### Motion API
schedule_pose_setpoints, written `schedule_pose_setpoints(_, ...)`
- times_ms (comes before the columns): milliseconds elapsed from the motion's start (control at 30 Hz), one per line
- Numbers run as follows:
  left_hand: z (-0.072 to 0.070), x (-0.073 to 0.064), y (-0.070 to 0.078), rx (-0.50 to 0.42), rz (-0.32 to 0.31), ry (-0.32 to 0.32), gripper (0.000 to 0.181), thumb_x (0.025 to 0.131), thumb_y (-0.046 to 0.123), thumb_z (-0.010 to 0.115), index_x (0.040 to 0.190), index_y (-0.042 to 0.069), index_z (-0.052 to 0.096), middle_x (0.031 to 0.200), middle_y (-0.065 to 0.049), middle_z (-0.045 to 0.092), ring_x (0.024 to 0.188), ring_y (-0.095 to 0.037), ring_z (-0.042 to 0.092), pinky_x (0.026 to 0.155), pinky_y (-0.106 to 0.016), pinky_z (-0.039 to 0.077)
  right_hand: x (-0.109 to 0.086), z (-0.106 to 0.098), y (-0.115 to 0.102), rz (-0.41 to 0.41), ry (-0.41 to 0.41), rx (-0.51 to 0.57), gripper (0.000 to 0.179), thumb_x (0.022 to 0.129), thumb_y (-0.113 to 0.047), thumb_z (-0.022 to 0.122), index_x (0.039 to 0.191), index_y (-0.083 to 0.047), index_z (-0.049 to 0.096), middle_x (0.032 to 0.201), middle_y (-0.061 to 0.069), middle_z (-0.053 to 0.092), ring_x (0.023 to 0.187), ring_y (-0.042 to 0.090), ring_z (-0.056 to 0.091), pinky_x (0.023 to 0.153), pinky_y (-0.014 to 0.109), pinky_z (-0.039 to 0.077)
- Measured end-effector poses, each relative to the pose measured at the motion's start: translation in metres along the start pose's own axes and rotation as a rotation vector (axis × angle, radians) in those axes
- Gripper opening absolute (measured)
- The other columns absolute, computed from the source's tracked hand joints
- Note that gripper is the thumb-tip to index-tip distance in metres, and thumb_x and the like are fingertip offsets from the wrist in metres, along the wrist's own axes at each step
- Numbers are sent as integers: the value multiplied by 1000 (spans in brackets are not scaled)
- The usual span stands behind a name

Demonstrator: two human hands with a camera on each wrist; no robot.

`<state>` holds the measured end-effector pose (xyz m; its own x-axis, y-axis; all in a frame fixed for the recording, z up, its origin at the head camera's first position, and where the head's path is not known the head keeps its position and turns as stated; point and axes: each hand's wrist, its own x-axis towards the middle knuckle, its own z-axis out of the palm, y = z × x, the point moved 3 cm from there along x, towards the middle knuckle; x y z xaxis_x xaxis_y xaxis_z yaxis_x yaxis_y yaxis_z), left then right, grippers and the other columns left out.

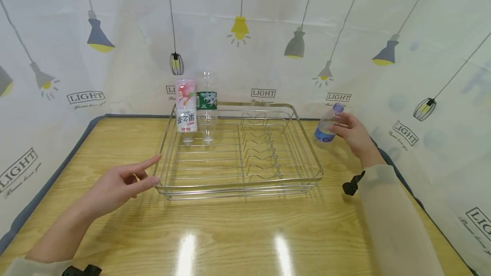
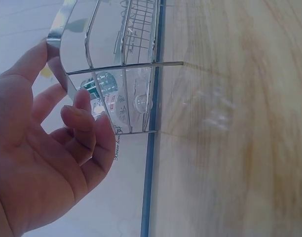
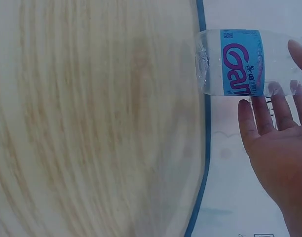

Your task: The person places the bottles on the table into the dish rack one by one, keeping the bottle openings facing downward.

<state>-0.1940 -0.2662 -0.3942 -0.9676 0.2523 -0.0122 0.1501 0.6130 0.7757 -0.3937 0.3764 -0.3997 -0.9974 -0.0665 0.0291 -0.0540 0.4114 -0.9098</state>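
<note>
My right hand holds a small clear plastic bottle between thumb and fingers, near its upper part. The bottle has a blue label and a purple cap; it leans slightly in the head view, beyond the right side of a wire dish rack. At the rack's near left corner, my left hand touches the rim with thumb and straight index finger, the other fingers loosely bent. Inside the rack on the left are a pink-and-white labelled bottle and a clear bottle with a green label, side by side, necks toward me.
The rack stands on a wood-grain table, its right half fitted with a row of wavy wire dividers. A white cloth printed with lamps hangs along the table's back and sides.
</note>
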Motion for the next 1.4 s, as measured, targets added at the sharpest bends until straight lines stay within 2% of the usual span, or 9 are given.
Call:
schedule_pose_setpoints(133,1,-2,0,-7,36,23,62,108,40,72,166,30,51,97,-6,64,68,-16,48,58,-33,43,2,-6,-6,-55,35,13,78,112,-26,67,174,-7,24,159,3,48,145,19,51,110,19,49)
schedule_pose_setpoints(267,0,-3,-1,2,54,49,61,108,37,73,165,28,53,98,-4,64,69,-14,48,58,-32,43,-3,-9,-23,-111,49,58,76,110,-25,70,171,-7,30,145,-12,52,129,2,53,100,11,49)
schedule_pose_setpoints(567,-1,-1,1,29,61,67,61,108,34,74,165,24,54,99,-3,62,70,-13,48,59,-31,42,-18,-3,-71,-234,84,143,62,108,-23,73,163,-13,47,137,-11,61,125,5,58,98,12,51)
schedule_pose_setpoints(767,-3,-1,3,57,61,69,62,108,36,74,165,23,53,101,-3,61,71,-13,49,59,-31,42,-32,20,-110,-355,14,281,49,108,-10,71,155,-13,57,135,-4,65,125,10,61,101,15,52)
schedule_pose_setpoints(900,-7,-1,9,79,90,104,61,108,34,74,164,19,54,101,-4,62,70,-13,50,59,-30,43,-44,38,-134,-406,-42,285,47,107,-6,69,153,-13,59,135,0,66,125,13,61,102,17,54)
schedule_pose_setpoints(1000,-10,-1,16,82,127,145,59,108,31,74,162,17,57,100,-3,64,69,-14,50,58,-30,43,-52,52,-149,-426,-99,249,48,108,-6,68,154,-15,59,136,1,65,123,15,62,100,18,56)
schedule_pose_setpoints(1133,-11,3,31,87,167,171,56,107,32,75,160,22,60,101,-2,66,70,-15,52,57,-30,43,-62,73,-164,-433,-181,187,49,107,-7,68,155,-17,58,139,1,63,123,18,61,98,21,58)
schedule_pose_setpoints(1400,1,23,83,43,270,116,53,106,32,77,157,29,63,104,0,68,78,-15,59,62,-29,50,-78,116,-178,-403,-339,156,48,104,1,67,148,-12,55,138,6,63,120,24,64,97,30,60)
